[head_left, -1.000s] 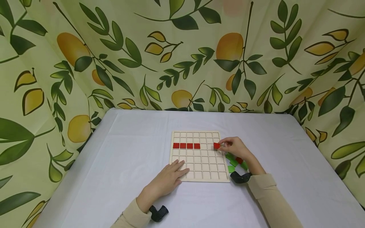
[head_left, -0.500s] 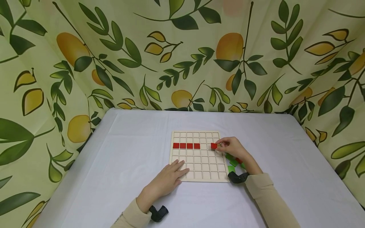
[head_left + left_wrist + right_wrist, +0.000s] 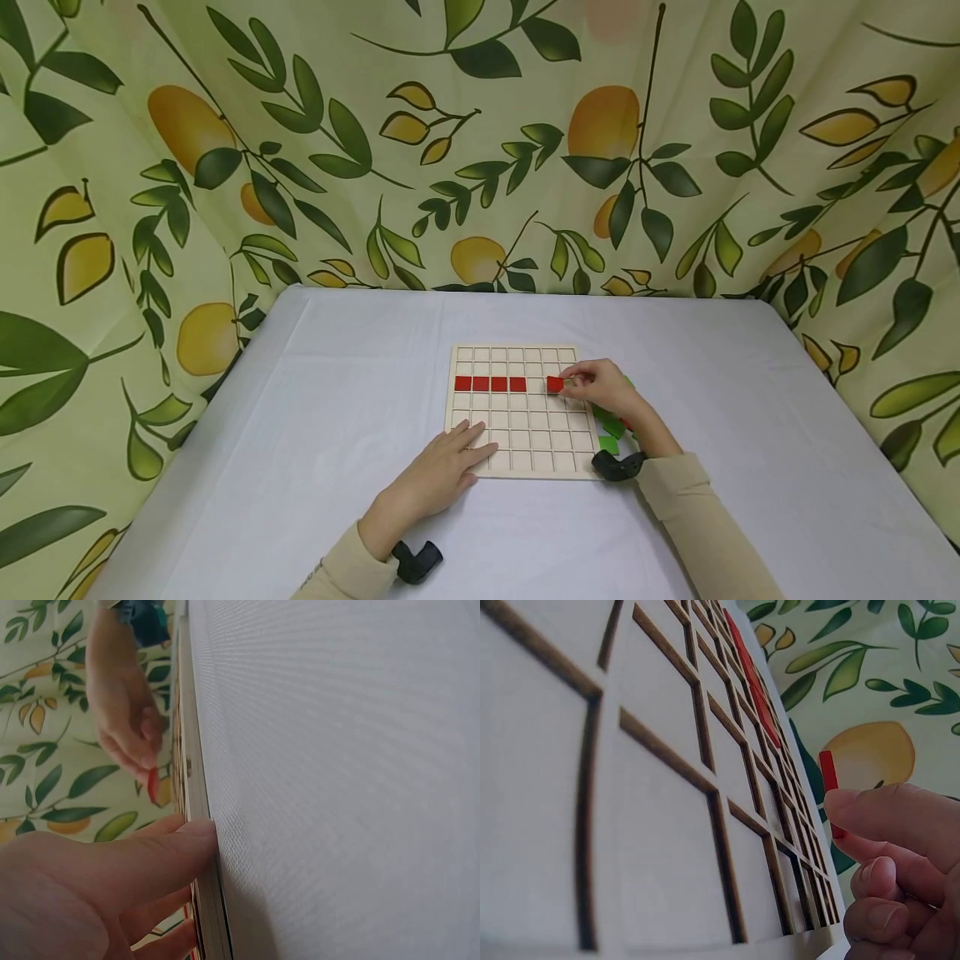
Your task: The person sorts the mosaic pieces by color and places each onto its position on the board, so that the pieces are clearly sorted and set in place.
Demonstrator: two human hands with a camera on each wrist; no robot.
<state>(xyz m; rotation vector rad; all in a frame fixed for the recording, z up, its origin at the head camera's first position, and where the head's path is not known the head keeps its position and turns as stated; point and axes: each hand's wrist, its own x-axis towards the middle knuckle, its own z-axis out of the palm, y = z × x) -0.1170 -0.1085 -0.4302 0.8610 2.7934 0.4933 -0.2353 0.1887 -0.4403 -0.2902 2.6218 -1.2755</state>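
A pale wooden grid board (image 3: 538,441) lies flat on the table, with a row of red square tiles (image 3: 500,384) in its third row from the far side. My right hand (image 3: 604,390) pinches another red tile (image 3: 554,384) between thumb and index finger, above the same row and right of the placed ones. The right wrist view shows this held tile (image 3: 827,771) edge-on, raised off the grid. My left hand (image 3: 438,468) rests with straight fingers on the board's near left corner; its thumb (image 3: 187,844) touches the board's side edge in the left wrist view.
Loose green tiles (image 3: 608,445) lie beside the board's right edge, partly under my right forearm, with a bit of red among them. White cloth (image 3: 337,375) covers the table. A leaf-and-fruit patterned curtain (image 3: 480,167) stands behind and at the sides.
My right hand has moved a little to the left over the board, carrying the red tile along the row. The left hand has stayed in place.
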